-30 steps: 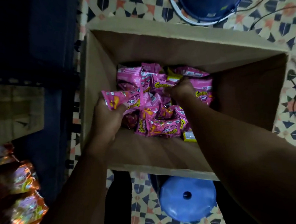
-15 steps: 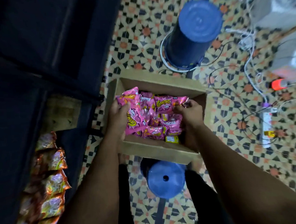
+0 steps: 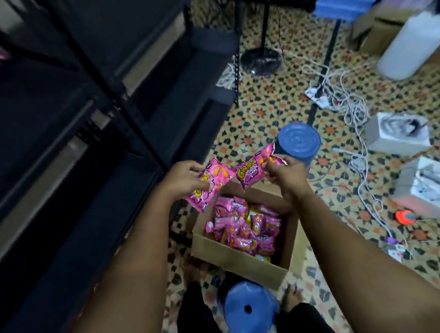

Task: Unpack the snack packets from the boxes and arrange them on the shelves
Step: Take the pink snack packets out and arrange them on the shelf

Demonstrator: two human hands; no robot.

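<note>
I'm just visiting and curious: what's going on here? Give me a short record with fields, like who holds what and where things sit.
Left hand: grips a pink snack packet
Right hand: pinches a second pink packet
Packets' position: both raised above the box
Cardboard box: open, on the tiled floor, with many pink packets inside
Shelves: dark rack to the left of the box
Nearby: blue stool under the box's near edge
</note>
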